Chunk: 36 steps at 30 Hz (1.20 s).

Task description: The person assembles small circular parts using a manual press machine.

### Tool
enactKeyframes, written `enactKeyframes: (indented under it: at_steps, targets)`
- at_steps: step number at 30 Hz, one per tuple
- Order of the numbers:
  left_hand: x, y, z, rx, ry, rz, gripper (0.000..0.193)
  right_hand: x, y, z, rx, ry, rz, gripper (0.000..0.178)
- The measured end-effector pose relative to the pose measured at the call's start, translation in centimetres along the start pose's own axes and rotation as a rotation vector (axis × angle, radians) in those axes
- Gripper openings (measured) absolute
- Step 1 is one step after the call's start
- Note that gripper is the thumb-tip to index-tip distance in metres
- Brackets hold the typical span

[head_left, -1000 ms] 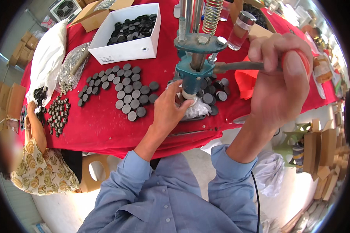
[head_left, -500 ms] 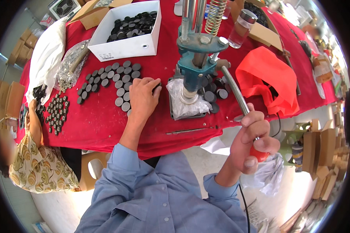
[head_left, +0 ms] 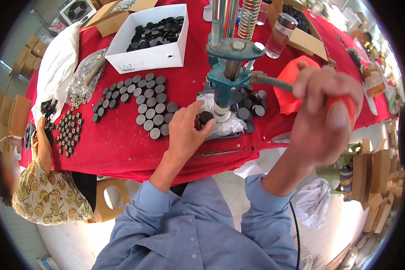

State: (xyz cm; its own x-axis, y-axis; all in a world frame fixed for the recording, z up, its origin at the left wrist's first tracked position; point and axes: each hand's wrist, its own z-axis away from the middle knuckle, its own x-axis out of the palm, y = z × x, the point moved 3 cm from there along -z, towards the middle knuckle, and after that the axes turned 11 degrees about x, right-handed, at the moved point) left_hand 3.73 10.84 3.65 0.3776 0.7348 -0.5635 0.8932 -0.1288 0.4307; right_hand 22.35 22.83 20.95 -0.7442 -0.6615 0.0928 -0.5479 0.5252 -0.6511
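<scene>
A green bench press (head_left: 229, 78) stands on the red-covered table, its round ram (head_left: 221, 109) over a base covered in clear plastic (head_left: 229, 128). Beside the ram, my left hand (head_left: 186, 131) pinches a black disc (head_left: 206, 118) between thumb and fingers. My right hand (head_left: 326, 114), smeared by motion, is wrapped round the red knob (head_left: 345, 104) on the press's metal lever (head_left: 274, 83). Rows of black discs (head_left: 150, 102) lie left of the press. More loose black discs (head_left: 245, 113) are heaped behind its base, to the right.
A white box (head_left: 177, 58) of black discs stands at the back. Red cloth (head_left: 289, 96) and a lidded glass jar (head_left: 281, 36) lie right of the press. At left, another person (head_left: 49, 189) sits by small black ringed parts (head_left: 68, 132) and a white sack (head_left: 56, 67).
My left hand has moved right, from the disc rows to the press base, with a black disc now visible in it. My right hand has swung the lever up and to the right.
</scene>
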Motion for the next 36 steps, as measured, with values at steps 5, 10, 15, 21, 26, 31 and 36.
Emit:
enactKeyframes:
  at_steps: [5, 10, 15, 21, 26, 31, 36]
  targets:
    - [0.6, -0.4, 0.3, -0.070, 0.063, 0.132, 0.064, -0.3, 0.6, -1.8, 0.020, 0.007, 0.021, 0.037]
    - [1.7, -0.5, 0.0, -0.066, 0.084, 0.166, 0.070, -0.2, 0.8, -1.7, 0.015, -0.015, -0.012, 0.038]
    - [3.4, -0.2, -0.9, -0.092, 0.027, 0.249, 0.078, -1.1, 1.0, -1.7, 0.006, -0.086, -0.067, 0.038]
    - [4.2, -0.4, -1.0, -0.070, 0.087, 0.249, 0.082, -0.5, 1.1, -1.7, -0.008, -0.086, -0.044, 0.039]
    - [4.1, -0.4, -1.0, -0.108, 0.036, 0.277, 0.088, -0.6, 0.9, -0.9, 0.005, -0.019, -0.019, 0.040]
    - [3.7, -0.2, -1.0, -0.083, 0.033, 0.248, 0.088, -0.7, 0.6, 0.6, 0.006, -0.105, -0.052, 0.037]
    - [-0.2, -2.5, -0.8, 0.107, -0.045, -0.055, 0.057, 0.2, 0.4, 5.5, 0.019, 0.028, -0.022, 0.035]
